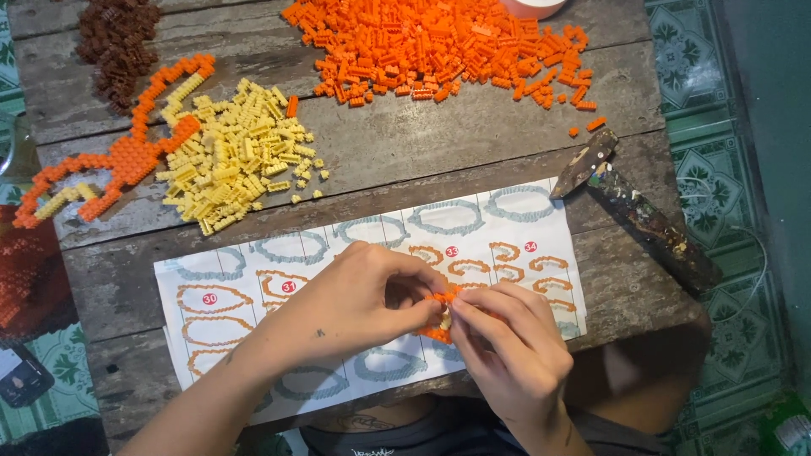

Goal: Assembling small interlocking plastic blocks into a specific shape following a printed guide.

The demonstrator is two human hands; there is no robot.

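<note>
Both hands meet over a printed paper sheet (498, 221) on a rough, weathered plank table (473, 143). Left hand (355, 304) curls in from the left, fingers bent and pinched together on a small orange brick piece (439, 306); right hand (507, 342) comes up from below, thumb and forefinger closed on the same piece, a pale yellow stud showing between the fingertips. The piece sits just above the sheet's middle, mostly hidden by fingers, bumpy plastic edge visible. Sheet is white, flat, with outlined oval shapes in grey-blue and orange and small red round markers. Behind it, a loose heap of tiny orange bricks (439, 42) at top centre, a heap of pale yellow bricks (241, 156) to the left, a dark brown heap (114, 42) in the top left corner. A flat orange-and-yellow built shape (127, 156), studded and branching, lies beside the yellow heap. A worn hammer (642, 215), paint-spattered handle, rests on the table's right edge. Green patterned tile floor (710, 127) beyond.
</note>
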